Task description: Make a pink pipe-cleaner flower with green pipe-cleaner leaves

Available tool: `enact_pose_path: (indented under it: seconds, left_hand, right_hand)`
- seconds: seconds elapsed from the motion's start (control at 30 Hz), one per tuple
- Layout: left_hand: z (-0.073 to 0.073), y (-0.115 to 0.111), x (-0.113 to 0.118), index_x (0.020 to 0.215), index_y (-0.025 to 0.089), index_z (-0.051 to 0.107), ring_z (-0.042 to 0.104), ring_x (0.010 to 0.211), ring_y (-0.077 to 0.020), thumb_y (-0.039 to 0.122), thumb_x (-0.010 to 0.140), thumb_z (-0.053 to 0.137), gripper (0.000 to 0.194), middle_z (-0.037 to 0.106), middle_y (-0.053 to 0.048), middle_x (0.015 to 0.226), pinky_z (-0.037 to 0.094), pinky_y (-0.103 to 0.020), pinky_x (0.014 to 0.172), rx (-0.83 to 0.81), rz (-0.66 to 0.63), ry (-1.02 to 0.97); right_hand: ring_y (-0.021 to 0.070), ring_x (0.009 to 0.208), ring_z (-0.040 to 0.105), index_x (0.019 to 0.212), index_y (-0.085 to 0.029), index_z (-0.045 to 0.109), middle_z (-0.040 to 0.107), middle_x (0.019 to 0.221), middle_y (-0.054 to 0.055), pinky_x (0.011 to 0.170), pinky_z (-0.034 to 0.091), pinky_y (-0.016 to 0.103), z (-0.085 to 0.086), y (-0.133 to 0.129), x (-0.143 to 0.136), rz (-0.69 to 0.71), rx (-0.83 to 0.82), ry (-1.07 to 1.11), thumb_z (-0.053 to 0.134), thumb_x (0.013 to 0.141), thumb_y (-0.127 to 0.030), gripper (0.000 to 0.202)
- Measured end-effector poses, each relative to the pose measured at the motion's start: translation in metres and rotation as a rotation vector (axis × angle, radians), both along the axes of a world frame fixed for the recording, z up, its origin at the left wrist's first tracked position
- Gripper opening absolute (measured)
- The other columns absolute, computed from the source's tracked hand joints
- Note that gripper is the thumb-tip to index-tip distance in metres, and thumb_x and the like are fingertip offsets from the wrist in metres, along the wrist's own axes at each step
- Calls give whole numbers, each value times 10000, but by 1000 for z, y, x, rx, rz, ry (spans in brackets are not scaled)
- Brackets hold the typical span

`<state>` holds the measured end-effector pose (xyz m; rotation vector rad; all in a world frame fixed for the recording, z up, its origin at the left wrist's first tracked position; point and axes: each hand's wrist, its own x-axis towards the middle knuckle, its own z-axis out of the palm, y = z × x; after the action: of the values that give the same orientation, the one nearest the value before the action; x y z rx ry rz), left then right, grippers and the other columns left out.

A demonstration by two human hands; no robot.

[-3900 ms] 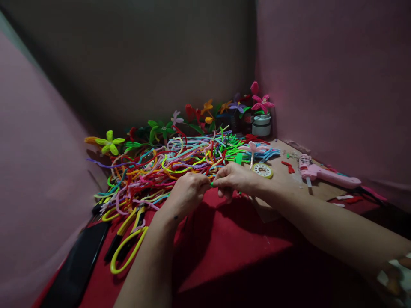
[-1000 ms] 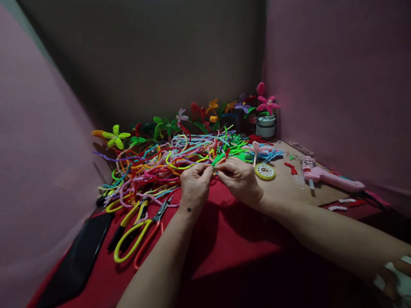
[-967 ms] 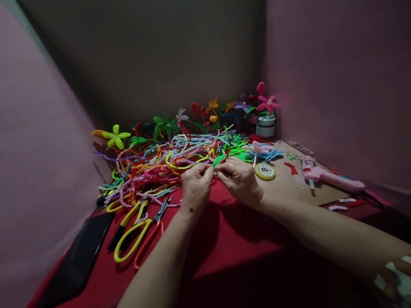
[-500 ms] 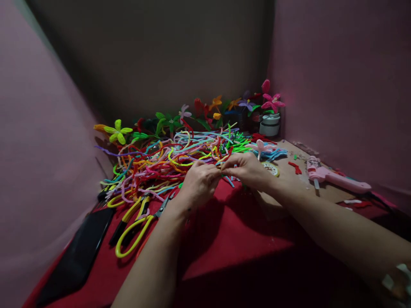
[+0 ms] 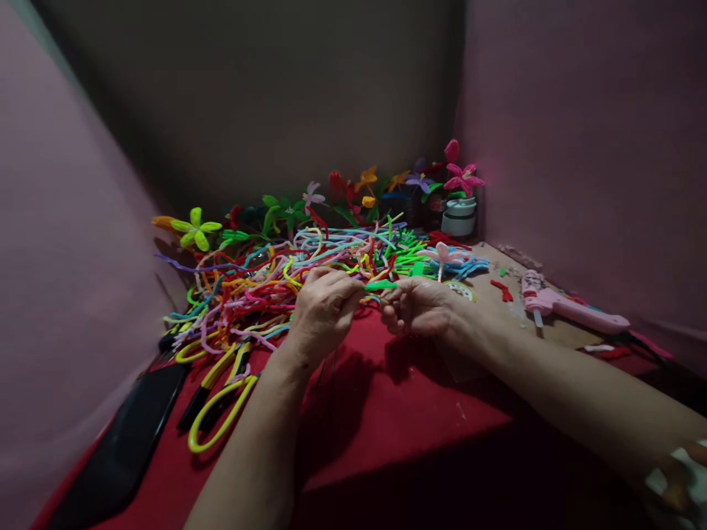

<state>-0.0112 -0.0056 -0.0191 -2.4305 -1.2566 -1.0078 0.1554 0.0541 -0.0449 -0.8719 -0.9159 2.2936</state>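
Red cloth (image 5: 420, 412): spreading across the near part of the view, looking matte and smooth, sinking into shadow at the front.
Heap of fuzzy stems (image 5: 265, 294): covering the far left stretch, tangling in many colours, bending in thin, soft-looking curves.
Brown board (image 5: 557, 333): lying flat at right, looking plain and card-like.
Glue gun (image 5: 574, 303): resting on the board, showing smooth pink plastic, pointing its nozzle toward the near side.
Right hand (image 5: 423, 309): turning the palm partly upward, curling fingers loosely at the right end of the green fuzzy piece (image 5: 381, 285); cannot tell whether gripping or only touching.
Left hand (image 5: 325, 309): pinching the piece's left end between thumb and fingertips.
Green fuzzy piece: bridging the gap between both hands, running its long axis side to side, nearly level; lying nearer the left, extending rightward from those fingertips; looking narrow, plush, bright.
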Motion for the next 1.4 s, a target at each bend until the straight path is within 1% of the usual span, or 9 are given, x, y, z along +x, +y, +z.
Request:
enact_pose_path:
  seconds: [0.1, 0.23, 0.33, 0.43, 0.67, 0.93, 1.13, 1.3, 1.4]
  left_hand:
    - [0, 2, -5, 669, 176, 600, 505, 661, -118, 203, 818, 468, 201, 598, -2, 649, 349, -276, 786, -39, -3, 22]
    - [-2, 3, -5, 648, 171, 602, 487, 611, -105, 203, 822, 465, 224, 584, 9, 625, 350, -276, 765, -119, -12, 58]
    - [-4, 3, -5, 642, 168, 602, 485, 605, -106, 193, 815, 475, 216, 581, 11, 612, 353, -272, 744, -142, -8, 49]
    - [-6, 4, -5, 635, 170, 605, 504, 637, -117, 185, 815, 471, 225, 596, 3, 626, 352, -277, 752, -127, -12, 77]
    - [-8, 6, -1, 680, 179, 641, 540, 641, -133, 121, 778, 464, 210, 624, -15, 650, 317, -341, 818, -200, 11, 402]
    - [-11, 8, -3, 679, 196, 627, 546, 672, -141, 114, 753, 487, 179, 632, -8, 679, 295, -367, 891, -229, -15, 482]
    - [0, 6, -6, 976, 161, 582, 517, 897, -230, 291, 733, 584, 276, 593, -98, 936, 372, -375, 811, 172, 414, -342]
    - [-12, 12, 4, 695, 119, 603, 426, 468, -93, 386, 646, 652, 275, 516, 1, 561, 332, -235, 475, -615, 173, -1037]
    - [-25, 18, 12, 488, 126, 525, 376, 414, -64, 381, 620, 677, 325, 448, 27, 444, 295, -220, 452, -740, -5, -1162]
  right_hand:
    - [112, 521, 494, 533, -129, 518, 535, 524, 24, 549, 392, 242, 8, -4, 1, -188, 335, -112, 476, 641, -98, 120]
    - [148, 735, 546, 745, -149, 638, 629, 763, 45, 720, 416, 287, 11, -15, 2, -613, 1251, -312, 562, 707, -199, 99]
    - [156, 785, 551, 797, -156, 654, 644, 790, 49, 760, 406, 294, 7, -23, 0, -499, 1648, -426, 588, 705, -174, 115]
    - [138, 722, 557, 753, -141, 658, 648, 741, 44, 703, 410, 268, 5, -26, -3, -360, 1556, -491, 573, 711, -150, 95]
    - [73, 457, 405, 519, -119, 558, 505, 466, -20, 473, 303, 220, 5, -20, -7, -38, 868, -530, 577, 602, -152, 91]
    - [71, 437, 377, 533, -118, 574, 509, 472, -9, 451, 252, 224, -8, -15, -8, 101, 872, -497, 564, 611, -227, 135]
    - [67, 476, 383, 565, -129, 534, 495, 515, -21, 484, 287, 217, -4, -15, -13, -359, 845, -307, 580, 639, -294, 187]
    - [82, 528, 414, 614, -136, 532, 499, 563, -16, 512, 324, 214, -8, -19, -17, -463, 959, -308, 549, 691, -304, 186]
    - [86, 539, 416, 607, -140, 527, 492, 569, -16, 524, 332, 217, -14, -22, -20, -429, 1033, -342, 536, 704, -286, 175]
